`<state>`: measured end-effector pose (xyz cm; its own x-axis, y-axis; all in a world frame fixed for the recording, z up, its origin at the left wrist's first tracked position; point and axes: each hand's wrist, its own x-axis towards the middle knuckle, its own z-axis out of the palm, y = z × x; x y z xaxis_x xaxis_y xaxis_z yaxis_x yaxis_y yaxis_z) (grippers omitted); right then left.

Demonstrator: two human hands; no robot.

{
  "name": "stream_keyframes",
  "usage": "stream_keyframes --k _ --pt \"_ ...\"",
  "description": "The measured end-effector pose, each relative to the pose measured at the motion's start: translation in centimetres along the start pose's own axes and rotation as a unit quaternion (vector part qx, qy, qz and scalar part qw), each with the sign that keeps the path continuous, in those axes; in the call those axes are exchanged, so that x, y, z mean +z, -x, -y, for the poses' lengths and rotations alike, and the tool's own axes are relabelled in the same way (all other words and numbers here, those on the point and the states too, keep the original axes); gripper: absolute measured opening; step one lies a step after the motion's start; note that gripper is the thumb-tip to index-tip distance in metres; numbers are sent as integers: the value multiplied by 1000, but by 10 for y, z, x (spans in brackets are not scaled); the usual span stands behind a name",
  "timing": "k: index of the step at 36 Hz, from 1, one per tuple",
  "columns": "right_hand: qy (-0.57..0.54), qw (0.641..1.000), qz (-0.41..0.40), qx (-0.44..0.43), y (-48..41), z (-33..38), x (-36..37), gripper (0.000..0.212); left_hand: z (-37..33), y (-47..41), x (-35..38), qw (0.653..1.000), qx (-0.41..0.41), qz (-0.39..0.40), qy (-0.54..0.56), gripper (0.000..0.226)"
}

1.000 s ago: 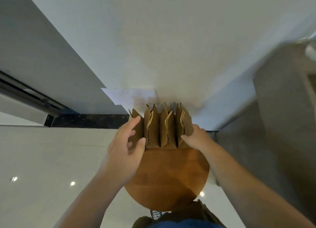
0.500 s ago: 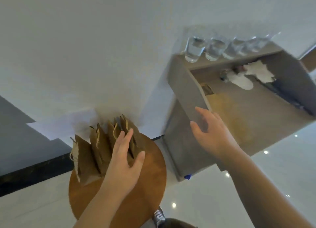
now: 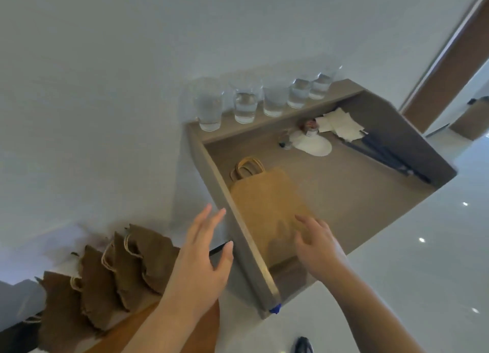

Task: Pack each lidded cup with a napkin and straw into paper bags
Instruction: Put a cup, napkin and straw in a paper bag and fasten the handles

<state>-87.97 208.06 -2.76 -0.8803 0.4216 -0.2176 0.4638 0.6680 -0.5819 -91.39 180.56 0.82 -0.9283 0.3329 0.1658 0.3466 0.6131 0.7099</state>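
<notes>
On the tabletop [image 3: 344, 193], a flat paper bag [image 3: 267, 207] lies just beside the side wall [image 3: 238, 233], under the spread right hand [image 3: 315, 244]; the left hand [image 3: 201, 257] hangs spread outside. Flat fingers may slide or crumple it.

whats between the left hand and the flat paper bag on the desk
In the head view, the desk's raised side wall stands between the left hand and the flat paper bag.

White wall [image 3: 105, 61], glossy pale floor [image 3: 423, 273] — ceiling-light glints, grey-brown desk [image 3: 344, 193], round wooden table [image 3: 124, 329]
</notes>
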Motion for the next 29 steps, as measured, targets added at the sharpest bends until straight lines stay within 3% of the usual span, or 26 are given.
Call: stream_keyframes --k 6,16,18,22,29 --pt "-15 998 61 14 -75 -73 -34 52 -66 -55 86 999 21 -45 13 47" --pt "-31 986 166 0 -146 -88 -39 70 -77 -78 141 990 -93 67 -77 51" --pt "-14 986 167 -18 -154 -81 -37 66 -77 -81 143 989 -101 72 -85 46" --pt "8 984 172 -50 -158 -68 -32 37 -75 -92 146 985 -126 83 -80 41" --pt "-19 988 155 -16 -167 -67 -30 43 -63 -121 162 970 -194 141 -38 52"
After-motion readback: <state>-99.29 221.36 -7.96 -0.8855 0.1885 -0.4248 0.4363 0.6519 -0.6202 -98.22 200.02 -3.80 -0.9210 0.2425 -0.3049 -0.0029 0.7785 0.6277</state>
